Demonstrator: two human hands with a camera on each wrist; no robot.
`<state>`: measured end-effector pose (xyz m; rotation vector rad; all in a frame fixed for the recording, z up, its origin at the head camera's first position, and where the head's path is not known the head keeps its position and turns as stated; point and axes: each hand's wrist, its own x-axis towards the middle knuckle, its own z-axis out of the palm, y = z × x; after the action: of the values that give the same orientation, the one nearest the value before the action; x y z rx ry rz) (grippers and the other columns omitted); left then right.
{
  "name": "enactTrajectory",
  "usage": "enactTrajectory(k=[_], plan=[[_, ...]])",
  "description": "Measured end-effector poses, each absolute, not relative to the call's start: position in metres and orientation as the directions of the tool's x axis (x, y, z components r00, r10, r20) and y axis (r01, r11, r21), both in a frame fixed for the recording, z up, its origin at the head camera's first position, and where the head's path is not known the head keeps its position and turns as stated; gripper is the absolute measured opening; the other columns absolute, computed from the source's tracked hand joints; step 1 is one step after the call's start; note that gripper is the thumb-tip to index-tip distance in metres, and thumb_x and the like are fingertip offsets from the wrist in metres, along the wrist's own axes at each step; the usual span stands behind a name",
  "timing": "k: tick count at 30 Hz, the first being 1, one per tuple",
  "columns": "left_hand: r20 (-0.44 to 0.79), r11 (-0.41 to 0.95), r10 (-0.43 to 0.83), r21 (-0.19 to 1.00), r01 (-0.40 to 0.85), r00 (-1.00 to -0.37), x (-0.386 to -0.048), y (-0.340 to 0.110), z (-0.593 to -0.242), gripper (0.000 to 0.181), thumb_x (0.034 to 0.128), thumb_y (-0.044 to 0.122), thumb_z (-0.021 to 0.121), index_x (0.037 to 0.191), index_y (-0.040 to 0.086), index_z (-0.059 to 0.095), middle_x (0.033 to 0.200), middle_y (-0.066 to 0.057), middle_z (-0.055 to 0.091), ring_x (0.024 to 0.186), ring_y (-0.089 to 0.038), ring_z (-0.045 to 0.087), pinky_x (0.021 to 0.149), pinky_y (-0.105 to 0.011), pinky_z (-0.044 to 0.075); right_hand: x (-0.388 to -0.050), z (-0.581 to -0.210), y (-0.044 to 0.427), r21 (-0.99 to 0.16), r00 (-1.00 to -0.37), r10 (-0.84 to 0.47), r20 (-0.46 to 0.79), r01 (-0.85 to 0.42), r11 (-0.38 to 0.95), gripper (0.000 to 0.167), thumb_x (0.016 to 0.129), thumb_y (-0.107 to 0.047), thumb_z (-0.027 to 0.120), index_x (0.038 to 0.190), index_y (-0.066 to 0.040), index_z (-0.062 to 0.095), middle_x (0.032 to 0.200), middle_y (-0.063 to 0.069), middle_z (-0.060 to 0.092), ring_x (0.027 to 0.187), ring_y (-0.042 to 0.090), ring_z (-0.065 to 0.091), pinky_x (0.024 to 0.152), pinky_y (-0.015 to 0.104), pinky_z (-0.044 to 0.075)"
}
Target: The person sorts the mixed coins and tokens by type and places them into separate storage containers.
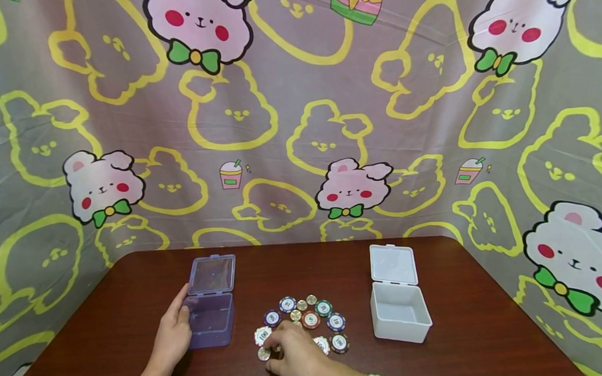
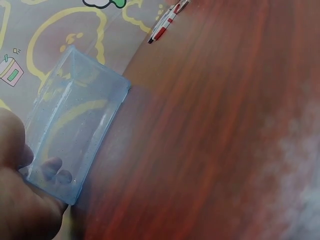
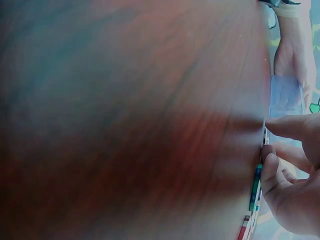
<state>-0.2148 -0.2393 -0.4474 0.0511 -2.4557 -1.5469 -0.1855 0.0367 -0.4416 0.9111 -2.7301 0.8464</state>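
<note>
My left hand (image 1: 174, 331) grips the left side of a translucent blue box (image 1: 212, 339), whose lid stands open. In the left wrist view, fingertips (image 2: 52, 168) show through the box's clear plastic. My right hand (image 1: 297, 356) is low over the table, its thumb and forefinger at the edge of a gold coin (image 1: 264, 354). A white 100 poker chip (image 1: 263, 336) lies just beyond that coin. Around the right hand lie a red 5 chip (image 1: 311, 320), a green-rimmed 20 chip (image 1: 324, 308), a blue-rimmed 10 chip (image 1: 336, 322) and more coins (image 1: 301, 305). The hand partly covers some pieces.
A white box (image 1: 401, 331) with its lid raised stands to the right of the chips. The dark wooden table (image 1: 466, 327) ends at a cartoon-patterned cloth (image 1: 287, 126) behind. A red and white pen (image 2: 167, 22) lies at the top of the left wrist view.
</note>
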Motion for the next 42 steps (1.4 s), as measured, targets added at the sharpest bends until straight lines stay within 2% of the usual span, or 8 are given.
enactTrajectory(k=[4, 12, 20, 26, 32, 42], plan=[[0.193, 0.445, -0.17, 0.89, 0.099, -0.966, -0.2162, -0.2385, -0.4475, 0.051, 0.1077, 0.004, 0.026, 0.158, 0.0, 0.023, 0.138, -0.035, 0.048, 0.141, -0.044, 0.028, 0.114, -0.061, 0.022, -0.1875, -0.4431, 0.0383, -0.478, -0.801, -0.512, 0.31, -0.596, 0.645, 0.023, 0.071, -0.018, 0.088, 0.091, -0.019, 0.078, 0.085, -0.014, 0.053, 0.08, -0.001, 0.047, 0.073, 0.018, 0.04], [0.221, 0.464, -0.173, 0.878, 0.118, -0.96, -0.2158, -0.2381, -0.4486, 0.05, 0.1077, 0.004, 0.027, 0.157, -0.001, 0.025, 0.134, -0.035, 0.052, 0.139, -0.044, 0.031, 0.111, -0.062, 0.024, -0.1896, -0.4448, 0.0376, -0.5, -0.807, -0.502, 0.311, -0.588, 0.636, 0.022, 0.071, -0.021, 0.089, 0.091, -0.02, 0.078, 0.081, -0.016, 0.051, 0.077, -0.004, 0.044, 0.069, 0.015, 0.037], [0.164, 0.45, -0.153, 0.889, 0.079, -0.974, -0.2155, -0.2404, -0.4481, 0.051, 0.1085, 0.006, 0.024, 0.159, 0.001, 0.02, 0.142, -0.034, 0.045, 0.142, -0.043, 0.024, 0.114, -0.061, 0.021, -0.1903, -0.4448, 0.033, -0.483, -0.8, -0.512, 0.314, -0.599, 0.639, 0.02, 0.071, -0.022, 0.089, 0.088, -0.021, 0.078, 0.076, -0.016, 0.048, 0.072, -0.004, 0.041, 0.065, 0.014, 0.034], [0.171, 0.448, -0.155, 0.89, 0.085, -0.973, -0.2164, -0.2404, -0.4476, 0.051, 0.1085, 0.006, 0.024, 0.159, 0.001, 0.02, 0.14, -0.034, 0.047, 0.141, -0.043, 0.026, 0.113, -0.062, 0.021, -0.191, -0.4431, 0.032, -0.493, -0.799, -0.515, 0.311, -0.599, 0.631, 0.016, 0.072, -0.02, 0.087, 0.086, -0.023, 0.078, 0.076, -0.018, 0.048, 0.073, -0.005, 0.041, 0.066, 0.015, 0.035], [0.21, 0.46, -0.163, 0.881, 0.114, -0.964, -0.2166, -0.2392, -0.4481, 0.05, 0.1079, 0.004, 0.025, 0.158, -0.001, 0.024, 0.135, -0.034, 0.051, 0.137, -0.043, 0.033, 0.111, -0.061, 0.024, -0.1911, -0.4425, 0.0318, -0.488, -0.798, -0.511, 0.319, -0.601, 0.633, 0.014, 0.072, -0.019, 0.086, 0.083, -0.024, 0.079, 0.075, -0.018, 0.049, 0.072, -0.005, 0.041, 0.066, 0.014, 0.035], [0.206, 0.456, -0.168, 0.883, 0.11, -0.964, -0.2161, -0.2383, -0.4492, 0.05, 0.108, 0.005, 0.025, 0.158, 0.0, 0.024, 0.135, -0.034, 0.051, 0.136, -0.043, 0.034, 0.11, -0.06, 0.025, -0.1904, -0.4435, 0.0307, -0.474, -0.802, -0.503, 0.323, -0.597, 0.647, 0.016, 0.073, -0.021, 0.087, 0.083, -0.022, 0.076, 0.075, -0.017, 0.049, 0.072, -0.004, 0.042, 0.066, 0.014, 0.035]])
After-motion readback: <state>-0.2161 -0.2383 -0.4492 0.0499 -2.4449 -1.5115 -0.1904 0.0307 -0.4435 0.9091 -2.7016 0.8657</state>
